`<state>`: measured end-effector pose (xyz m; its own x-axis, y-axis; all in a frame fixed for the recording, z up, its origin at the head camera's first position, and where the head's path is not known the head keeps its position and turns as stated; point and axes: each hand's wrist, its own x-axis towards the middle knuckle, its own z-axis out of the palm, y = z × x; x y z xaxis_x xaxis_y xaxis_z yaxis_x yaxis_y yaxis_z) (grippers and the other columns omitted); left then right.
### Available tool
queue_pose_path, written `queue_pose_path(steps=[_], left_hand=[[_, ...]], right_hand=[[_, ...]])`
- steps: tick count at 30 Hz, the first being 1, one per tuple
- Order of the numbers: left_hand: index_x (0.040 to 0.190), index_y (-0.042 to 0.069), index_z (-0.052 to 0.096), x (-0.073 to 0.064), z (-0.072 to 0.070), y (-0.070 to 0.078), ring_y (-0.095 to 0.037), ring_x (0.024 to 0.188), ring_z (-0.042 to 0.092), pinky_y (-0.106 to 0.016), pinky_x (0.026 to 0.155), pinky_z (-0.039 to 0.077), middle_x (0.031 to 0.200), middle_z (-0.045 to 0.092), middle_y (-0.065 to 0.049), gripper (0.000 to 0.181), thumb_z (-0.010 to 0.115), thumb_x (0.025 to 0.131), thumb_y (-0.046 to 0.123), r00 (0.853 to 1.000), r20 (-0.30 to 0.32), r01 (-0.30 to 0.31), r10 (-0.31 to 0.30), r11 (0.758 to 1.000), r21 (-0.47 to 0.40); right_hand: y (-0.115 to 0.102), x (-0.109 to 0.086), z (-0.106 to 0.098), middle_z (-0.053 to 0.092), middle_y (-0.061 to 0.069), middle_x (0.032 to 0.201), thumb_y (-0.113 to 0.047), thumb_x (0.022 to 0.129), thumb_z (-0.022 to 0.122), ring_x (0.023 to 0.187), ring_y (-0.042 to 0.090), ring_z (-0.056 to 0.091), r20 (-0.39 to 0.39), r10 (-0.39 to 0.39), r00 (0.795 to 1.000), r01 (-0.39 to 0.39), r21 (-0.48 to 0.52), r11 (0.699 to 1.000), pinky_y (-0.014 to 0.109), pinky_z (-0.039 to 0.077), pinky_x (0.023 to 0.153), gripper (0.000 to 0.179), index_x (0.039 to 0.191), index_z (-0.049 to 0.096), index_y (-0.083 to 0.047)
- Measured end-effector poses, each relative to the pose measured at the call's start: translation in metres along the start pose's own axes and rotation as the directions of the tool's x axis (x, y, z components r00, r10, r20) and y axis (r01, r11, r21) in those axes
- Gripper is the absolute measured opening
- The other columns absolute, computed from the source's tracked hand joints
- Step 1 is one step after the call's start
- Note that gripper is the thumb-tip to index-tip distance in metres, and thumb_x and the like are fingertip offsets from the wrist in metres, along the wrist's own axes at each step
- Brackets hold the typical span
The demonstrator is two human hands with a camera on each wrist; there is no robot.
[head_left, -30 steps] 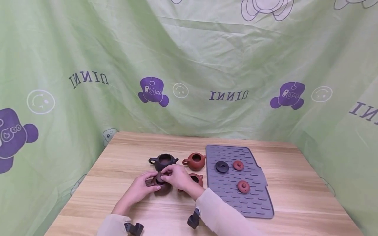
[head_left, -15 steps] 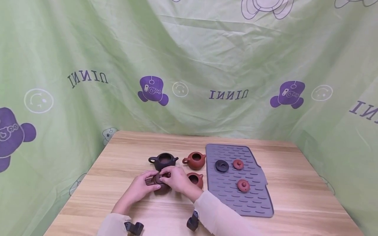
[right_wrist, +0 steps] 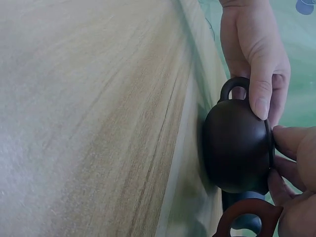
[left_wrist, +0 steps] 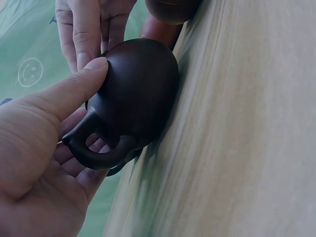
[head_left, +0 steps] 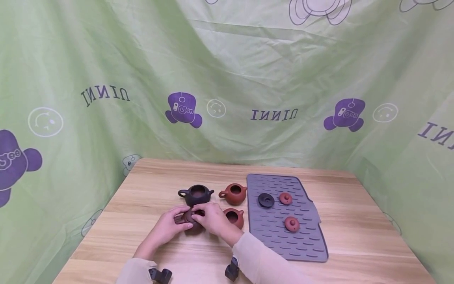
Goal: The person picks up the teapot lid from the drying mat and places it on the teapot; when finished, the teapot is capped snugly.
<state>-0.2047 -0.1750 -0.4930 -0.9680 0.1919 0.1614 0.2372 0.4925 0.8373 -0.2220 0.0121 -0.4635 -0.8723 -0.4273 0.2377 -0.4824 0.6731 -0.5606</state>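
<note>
A dark brown teapot (head_left: 193, 229) stands on the table at the near left of a group of teapots. My left hand (head_left: 167, 225) holds it from the handle side, with the thumb on the near rim in the left wrist view, where the round body (left_wrist: 140, 94) and looped handle (left_wrist: 103, 153) show. With my right hand (head_left: 213, 219) I pinch the teapot's brown lid (head_left: 190, 216), which lies over the opening. Those fingertips are right at the rim in the right wrist view, beside the pot's body (right_wrist: 234, 148); the lid is mostly hidden there.
A lidless black teapot (head_left: 197, 195) stands just behind, and lidless reddish teapots (head_left: 235, 194) stand to the right, one partly behind my right hand. A grey mat (head_left: 283, 244) carries a black lid (head_left: 266, 200) and two red lids (head_left: 285, 198).
The brown lid, tilted over the opening a second ago, now lies flatter and lower on the teapot. My right hand has come down slightly with it; my left hand keeps its hold.
</note>
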Motion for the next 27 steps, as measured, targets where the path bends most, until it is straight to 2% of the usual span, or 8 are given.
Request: queue_pose_path(steps=[5,10,13,17,20,21,24,27], left_hand=[[0.122,0.0,0.064,0.0,-0.001,0.001,-0.033,0.121,0.053,-0.048,0.103,0.039,0.127,0.06,-0.015,0.053,0.084,0.076,0.016,1.0,0.003,0.004,-0.004,1.0,0.015],[0.125,0.001,0.062,0.0,-0.002,0.005,-0.037,0.119,0.054,-0.05,0.101,0.041,0.128,0.059,-0.017,0.057,0.085,0.076,0.018,1.0,0.013,0.0,0.0,0.999,0.04],[0.13,0.002,0.059,-0.001,-0.002,0.009,-0.042,0.118,0.053,-0.054,0.099,0.042,0.132,0.055,-0.021,0.063,0.084,0.077,0.024,1.0,0.013,-0.005,0.004,0.997,0.077],[0.138,0.003,0.053,-0.002,0.0,0.017,-0.044,0.127,0.043,-0.059,0.104,0.035,0.141,0.046,-0.023,0.072,0.082,0.079,0.033,1.0,0.006,-0.01,0.01,0.992,0.123],[0.141,0.003,0.049,-0.001,0.001,0.024,-0.042,0.132,0.038,-0.059,0.107,0.029,0.145,0.042,-0.022,0.075,0.081,0.08,0.034,1.0,0.0,-0.025,0.025,0.991,0.13],[0.141,0.003,0.048,-0.001,0.002,0.027,-0.041,0.133,0.038,-0.058,0.107,0.029,0.146,0.042,-0.021,0.075,0.08,0.081,0.033,0.999,-0.001,-0.034,0.034,0.991,0.133],[0.141,0.002,0.049,0.001,0.004,0.035,-0.039,0.132,0.039,-0.056,0.108,0.03,0.144,0.045,-0.019,0.073,0.081,0.081,0.029,0.996,-0.003,-0.085,0.086,0.987,0.14],[0.138,0.001,0.051,0.004,0.011,0.042,-0.037,0.129,0.043,-0.053,0.107,0.033,0.139,0.05,-0.017,0.068,0.081,0.081,0.023,0.991,-0.001,-0.129,0.131,0.982,0.139]], right_hand=[[-0.001,0.0,-0.002,0.07,-0.003,0.096,-0.023,0.087,0.076,0.091,0.009,0.061,0.018,0.022,1.0,-0.022,0.001,1.0,0.024,0.05,0.078,0.017,0.104,0.075,-0.02],[-0.001,-0.002,-0.013,0.07,0.0,0.093,-0.025,0.087,0.076,0.075,0.005,0.056,0.053,0.087,0.995,-0.091,0.079,0.993,0.023,0.048,0.068,0.025,0.111,0.073,-0.019],[0.0,-0.007,-0.024,0.07,0.004,0.093,-0.023,0.086,0.076,0.066,0.007,0.057,0.049,0.096,0.994,-0.102,0.139,0.985,0.024,0.049,0.063,0.028,0.113,0.072,-0.016],[0.009,-0.017,-0.043,0.071,0.008,0.102,-0.02,0.086,0.076,0.08,0.02,0.068,-0.009,0.052,0.999,-0.05,0.158,0.986,0.029,0.054,0.07,0.029,0.114,0.072,-0.012],[0.02,-0.026,-0.059,0.071,0.007,0.108,-0.019,0.087,0.075,0.096,0.026,0.067,-0.074,0.023,0.997,-0.013,0.137,0.99,0.035,0.054,0.081,0.028,0.113,0.072,-0.009],[0.024,-0.028,-0.065,0.071,0.007,0.108,-0.018,0.087,0.075,0.096,0.027,0.067,-0.094,0.02,0.995,-0.007,0.137,0.99,0.036,0.054,0.082,0.026,0.111,0.072,-0.009],[0.037,-0.037,-0.082,0.071,0.007,0.105,-0.017,0.087,0.075,0.095,0.025,0.067,-0.134,0.058,0.989,-0.04,0.134,0.99,0.038,0.054,0.08,0.024,0.109,0.073,-0.009],[0.05,-0.046,-0.097,0.071,0.008,0.105,-0.016,0.087,0.074,0.094,0.025,0.067,-0.14,0.137,0.981,-0.116,0.149,0.982,0.037,0.054,0.075,0.023,0.11,0.073,-0.012]])
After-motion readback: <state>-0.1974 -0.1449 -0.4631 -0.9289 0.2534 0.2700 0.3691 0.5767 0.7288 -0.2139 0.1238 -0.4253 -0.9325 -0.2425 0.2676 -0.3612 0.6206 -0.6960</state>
